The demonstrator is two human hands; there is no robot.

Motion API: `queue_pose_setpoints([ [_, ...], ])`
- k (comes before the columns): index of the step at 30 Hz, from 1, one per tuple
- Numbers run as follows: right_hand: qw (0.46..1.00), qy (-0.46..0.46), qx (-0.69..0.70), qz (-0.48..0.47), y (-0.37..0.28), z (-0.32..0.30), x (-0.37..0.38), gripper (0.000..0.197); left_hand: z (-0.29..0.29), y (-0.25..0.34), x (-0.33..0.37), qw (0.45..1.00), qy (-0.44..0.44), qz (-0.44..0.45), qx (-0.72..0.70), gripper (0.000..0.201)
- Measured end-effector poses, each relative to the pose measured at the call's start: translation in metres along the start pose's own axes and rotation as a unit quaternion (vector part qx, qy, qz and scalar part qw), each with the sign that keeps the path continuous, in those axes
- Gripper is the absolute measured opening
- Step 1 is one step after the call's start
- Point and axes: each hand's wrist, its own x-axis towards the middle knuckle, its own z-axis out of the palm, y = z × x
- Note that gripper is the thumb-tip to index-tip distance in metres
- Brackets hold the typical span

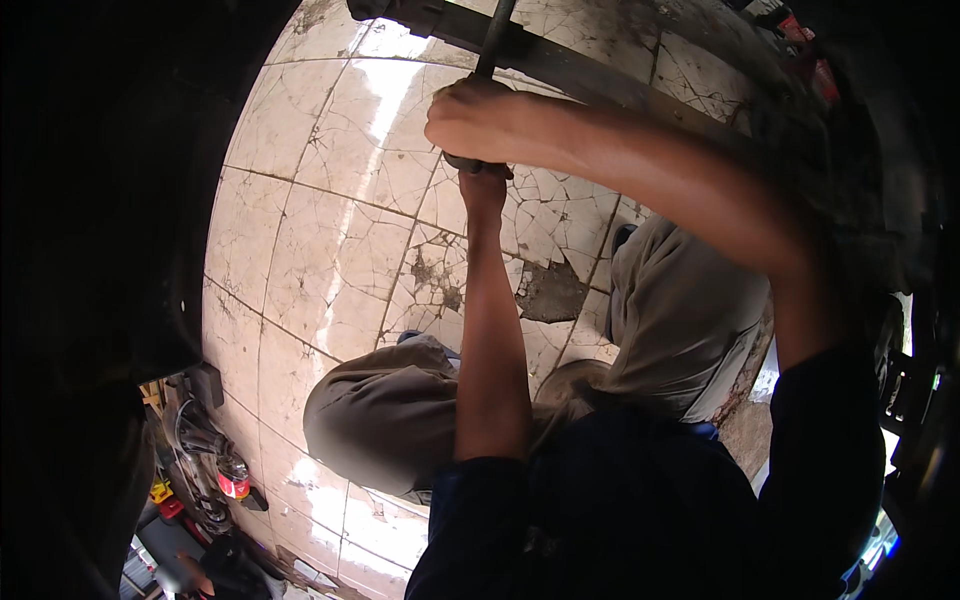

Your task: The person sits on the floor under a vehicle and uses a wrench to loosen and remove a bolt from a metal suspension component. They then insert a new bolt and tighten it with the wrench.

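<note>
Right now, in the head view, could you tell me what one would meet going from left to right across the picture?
Dark body panel → clutter of tools and a red can → cracked tile floor → bent knee in khaki trousers → left hand → dark sleeve.

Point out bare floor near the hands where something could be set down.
Free: cracked floor tiles between the dark body on the left and the left forearm; a smaller patch between the arms, above the knees. Crowded: both hands, right hand and left hand, on the dark rod; tool clutter at lower left.
</note>
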Motion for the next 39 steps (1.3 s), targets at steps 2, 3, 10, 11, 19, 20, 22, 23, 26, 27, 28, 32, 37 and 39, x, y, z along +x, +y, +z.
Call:
queue_pose_setpoints([
  [2, 0.999, 0.004, 0.025, 0.02, -0.004, -0.008, -0.002, 0.009, -0.008, -0.003, -0.001, 0.998, -0.003, 0.015, 0.055, 0.018],
  [3, 0.999, 0.006, 0.038, 0.031, -0.005, -0.013, -0.002, 0.008, -0.011, -0.005, 0.001, 0.999, -0.002, 0.016, 0.038, 0.018],
  [10, 0.994, -0.08, 0.052, 0.055, 0.001, -0.038, -0.001, 0.016, -0.006, -0.007, 0.007, 0.998, -0.011, 0.003, -0.069, 0.016],
  [11, 0.991, -0.09, 0.071, 0.063, 0.0, -0.041, -0.002, 0.017, -0.007, -0.009, 0.007, 0.998, -0.021, 0.001, -0.064, 0.015],
  [19, 0.992, -0.087, 0.052, 0.073, 0.001, -0.037, -0.003, 0.016, -0.005, -0.001, 0.002, 0.999, -0.01, -0.008, -0.038, 0.018],
  [20, 0.993, -0.084, 0.044, 0.066, 0.0, -0.037, -0.002, 0.016, -0.005, -0.004, 0.003, 0.999, -0.004, -0.004, -0.041, 0.018],
  [22, 0.991, -0.096, 0.053, 0.075, 0.003, -0.041, -0.001, 0.015, -0.003, -0.003, 0.003, 0.999, -0.007, 0.011, -0.036, 0.018],
  [23, 0.99, -0.103, 0.056, 0.083, 0.006, -0.044, -0.003, 0.015, -0.002, 0.0, 0.002, 0.999, -0.01, 0.003, -0.031, 0.018],
  [26, 0.996, -0.04, 0.056, 0.053, 0.005, -0.039, -0.005, 0.013, -0.003, 0.003, 0.001, 0.999, -0.019, -0.012, -0.026, 0.018],
  [27, 0.996, -0.044, 0.044, 0.056, 0.006, -0.039, -0.007, 0.012, -0.003, -0.001, 0.002, 0.999, -0.026, -0.012, -0.032, 0.018],
  [28, 0.997, -0.049, 0.033, 0.051, 0.002, -0.043, -0.006, 0.012, -0.007, -0.006, 0.004, 0.999, -0.025, -0.012, -0.039, 0.018],
  [32, 0.997, -0.063, 0.029, 0.045, 0.009, -0.042, -0.002, 0.01, -0.005, -0.012, 0.007, 0.999, -0.019, 0.008, -0.034, 0.018],
  [37, 0.998, -0.034, 0.018, 0.045, 0.002, -0.036, -0.002, 0.01, -0.007, -0.006, 0.002, 0.999, -0.021, -0.01, -0.028, 0.017],
  [39, 0.999, -0.031, 0.015, 0.027, -0.003, -0.039, 0.003, 0.011, -0.013, -0.01, 0.004, 0.999, -0.013, -0.003, -0.033, 0.017],
])
